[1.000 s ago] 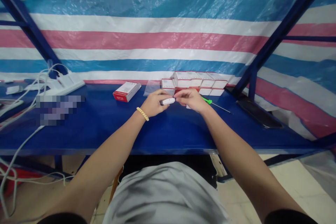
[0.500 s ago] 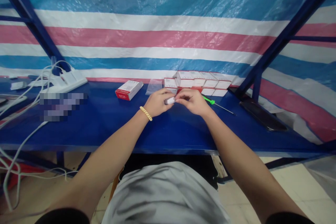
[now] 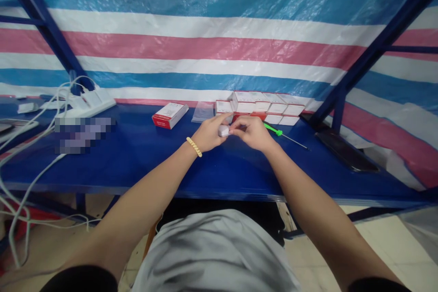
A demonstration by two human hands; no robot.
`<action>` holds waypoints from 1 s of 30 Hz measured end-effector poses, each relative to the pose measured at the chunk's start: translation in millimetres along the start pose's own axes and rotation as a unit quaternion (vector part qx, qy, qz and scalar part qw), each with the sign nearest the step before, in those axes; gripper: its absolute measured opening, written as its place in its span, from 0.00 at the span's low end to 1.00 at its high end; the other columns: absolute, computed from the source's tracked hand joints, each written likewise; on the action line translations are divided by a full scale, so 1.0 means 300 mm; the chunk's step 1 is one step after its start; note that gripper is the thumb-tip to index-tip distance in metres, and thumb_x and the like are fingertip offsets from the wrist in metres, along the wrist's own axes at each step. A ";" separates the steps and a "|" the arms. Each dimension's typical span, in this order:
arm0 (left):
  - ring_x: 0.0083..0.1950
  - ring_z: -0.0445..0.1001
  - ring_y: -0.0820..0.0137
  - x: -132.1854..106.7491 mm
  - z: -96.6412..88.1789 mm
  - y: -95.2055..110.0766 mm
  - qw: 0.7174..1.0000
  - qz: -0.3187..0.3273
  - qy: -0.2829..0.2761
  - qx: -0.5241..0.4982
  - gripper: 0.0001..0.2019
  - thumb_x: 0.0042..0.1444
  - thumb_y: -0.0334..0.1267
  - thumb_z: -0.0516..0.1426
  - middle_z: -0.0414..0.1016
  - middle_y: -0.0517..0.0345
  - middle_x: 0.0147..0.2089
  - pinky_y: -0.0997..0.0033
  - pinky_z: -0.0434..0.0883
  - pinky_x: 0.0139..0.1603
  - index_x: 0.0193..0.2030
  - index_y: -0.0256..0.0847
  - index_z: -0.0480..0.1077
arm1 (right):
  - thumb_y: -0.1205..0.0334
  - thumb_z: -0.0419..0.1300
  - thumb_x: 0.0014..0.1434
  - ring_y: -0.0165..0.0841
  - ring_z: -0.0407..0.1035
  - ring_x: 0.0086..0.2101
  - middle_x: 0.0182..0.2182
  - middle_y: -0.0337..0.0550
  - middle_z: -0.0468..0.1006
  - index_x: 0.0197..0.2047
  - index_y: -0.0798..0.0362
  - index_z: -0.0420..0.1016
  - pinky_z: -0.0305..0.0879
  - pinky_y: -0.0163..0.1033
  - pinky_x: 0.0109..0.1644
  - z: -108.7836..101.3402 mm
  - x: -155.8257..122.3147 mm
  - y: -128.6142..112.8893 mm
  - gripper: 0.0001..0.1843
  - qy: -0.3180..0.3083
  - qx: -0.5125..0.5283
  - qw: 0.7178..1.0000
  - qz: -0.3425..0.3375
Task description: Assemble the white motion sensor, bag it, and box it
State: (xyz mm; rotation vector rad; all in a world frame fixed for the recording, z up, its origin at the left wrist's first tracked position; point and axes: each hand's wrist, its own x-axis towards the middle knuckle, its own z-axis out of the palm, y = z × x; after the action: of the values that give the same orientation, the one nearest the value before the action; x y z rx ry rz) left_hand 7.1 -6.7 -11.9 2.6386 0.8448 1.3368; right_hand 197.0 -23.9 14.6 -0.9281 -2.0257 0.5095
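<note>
Blue tabletop [image 3: 143, 164] is carrying everything. Far left, a white power strip [image 3: 92, 107] is sitting at the back, probably so its cords aren't crowding the work spot. Next, a red-and-white box [image 3: 170, 115] is lying apart, then a clear plastic bag [image 3: 203, 113] is lying flat just behind the hands. Left hand [image 3: 209, 133] (yellow bracelet on that wrist) is curling closed around a small white piece [image 3: 223, 131], seemingly bracing it so its right end is free. Right hand [image 3: 253, 131] is pinching that end, thumb and forefinger nearly together, likely for fine control. Behind it, stacked boxes [image 3: 277, 107] are standing in a tight block, presumably to save room; a green screwdriver [image 3: 280, 132] is resting within easy reach. Far right, a dark flat slab [image 3: 346, 150] is lying near the frame post.

Pixelation is masking something below the strip; items at the left edge are getting cut off. Left fingers are covering most of the piece; can't tell whether anything smaller is sitting between the right fingertips. Right hand is hiding the screwdriver's handle end.
</note>
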 end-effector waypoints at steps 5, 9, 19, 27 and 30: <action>0.46 0.78 0.66 -0.003 -0.007 0.007 0.998 -0.022 -0.053 -0.033 0.38 0.49 0.29 0.61 0.78 0.52 0.47 0.68 0.73 0.48 0.67 0.38 0.54 | 0.57 0.71 0.40 0.26 0.65 0.21 0.22 0.37 0.73 0.27 0.55 0.72 0.64 0.35 0.23 0.007 0.009 0.023 0.15 -0.030 0.147 0.979 0.135; 0.45 0.78 0.67 -0.006 -0.006 0.002 0.996 -0.014 -0.081 -0.026 0.38 0.51 0.29 0.60 0.78 0.53 0.47 0.69 0.73 0.46 0.68 0.40 0.52 | 0.58 0.74 0.34 0.25 0.64 0.18 0.19 0.35 0.71 0.24 0.55 0.72 0.65 0.34 0.20 0.014 0.016 0.037 0.17 -0.048 0.195 0.963 0.181; 0.45 0.79 0.67 -0.004 -0.006 0.022 0.995 -0.006 -0.070 -0.073 0.38 0.50 0.30 0.63 0.80 0.53 0.45 0.69 0.73 0.47 0.67 0.39 0.53 | 0.59 0.73 0.35 0.25 0.65 0.16 0.18 0.35 0.72 0.23 0.55 0.73 0.63 0.32 0.18 -0.019 0.009 0.034 0.15 -0.094 0.230 0.951 0.183; 0.46 0.79 0.66 0.003 -0.015 0.029 0.995 -0.012 -0.011 -0.102 0.35 0.47 0.29 0.66 0.80 0.53 0.44 0.64 0.73 0.50 0.62 0.40 0.59 | 0.56 0.73 0.39 0.21 0.57 0.16 0.16 0.31 0.65 0.26 0.55 0.72 0.52 0.31 0.17 -0.006 0.011 0.030 0.17 -0.056 0.242 0.958 0.140; 0.46 0.79 0.64 0.003 -0.003 0.021 0.989 -0.022 0.018 -0.144 0.34 0.44 0.29 0.67 0.79 0.53 0.44 0.62 0.74 0.50 0.59 0.41 0.61 | 0.56 0.73 0.40 0.20 0.55 0.16 0.16 0.28 0.61 0.29 0.54 0.72 0.49 0.30 0.18 -0.006 0.010 0.029 0.18 -0.034 0.256 0.958 0.127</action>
State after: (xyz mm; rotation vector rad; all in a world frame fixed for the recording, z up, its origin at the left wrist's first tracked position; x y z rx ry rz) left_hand 9.8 -11.7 -8.8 2.3689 0.6531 1.3833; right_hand 200.9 -15.9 11.7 -0.8524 -1.7082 1.1582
